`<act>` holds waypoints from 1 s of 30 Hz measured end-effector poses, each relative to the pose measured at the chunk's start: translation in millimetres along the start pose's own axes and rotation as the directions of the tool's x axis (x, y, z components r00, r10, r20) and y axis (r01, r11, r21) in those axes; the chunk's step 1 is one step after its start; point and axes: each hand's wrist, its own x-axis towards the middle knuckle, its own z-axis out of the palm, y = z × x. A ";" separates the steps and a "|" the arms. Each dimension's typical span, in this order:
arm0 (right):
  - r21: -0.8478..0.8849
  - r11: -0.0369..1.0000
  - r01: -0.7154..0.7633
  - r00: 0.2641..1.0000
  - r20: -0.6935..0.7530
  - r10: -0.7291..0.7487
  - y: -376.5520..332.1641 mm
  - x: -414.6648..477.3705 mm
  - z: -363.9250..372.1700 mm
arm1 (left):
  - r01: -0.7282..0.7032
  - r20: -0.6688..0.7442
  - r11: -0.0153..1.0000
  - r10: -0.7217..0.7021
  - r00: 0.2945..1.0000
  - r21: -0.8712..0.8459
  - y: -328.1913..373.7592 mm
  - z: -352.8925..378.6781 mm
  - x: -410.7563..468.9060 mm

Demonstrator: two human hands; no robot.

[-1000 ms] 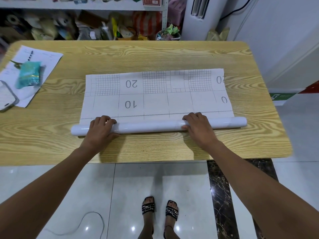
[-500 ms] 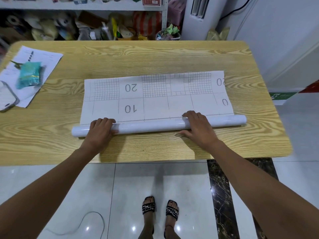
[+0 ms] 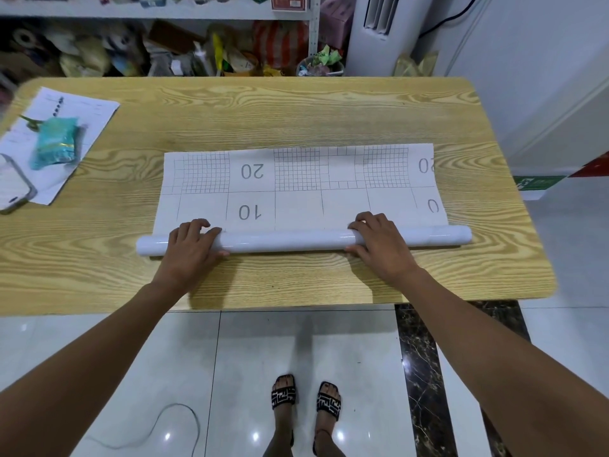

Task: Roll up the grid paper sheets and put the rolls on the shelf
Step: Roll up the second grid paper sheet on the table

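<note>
A white grid paper sheet (image 3: 298,183), printed with squares and the numbers 10 and 20, lies flat on the wooden table (image 3: 296,110). Its near part is wound into a glossy white roll (image 3: 286,240) that runs left to right. My left hand (image 3: 191,245) grips the roll near its left end, fingers curled over the top and thumb on the near side. My right hand (image 3: 379,242) grips it towards the right end the same way. The shelf (image 3: 158,11) stands behind the table, crowded with goods.
At the table's left end lie a printed paper (image 3: 71,110), a teal packet (image 3: 56,141) and a phone (image 3: 13,189). A white appliance (image 3: 379,31) stands behind the right side. A cable (image 3: 178,423) lies on the tiled floor by my feet.
The flat part of the sheet has grown shorter and its far edge has come nearer. Both hands have shifted their fingers further over the roll.
</note>
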 end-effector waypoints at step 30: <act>0.001 0.999 0.032 0.996 -0.079 -0.032 11.3 6.1 10.6 | -0.014 -0.147 0.997 0.026 0.989 0.080 -3.0 17.0 11.8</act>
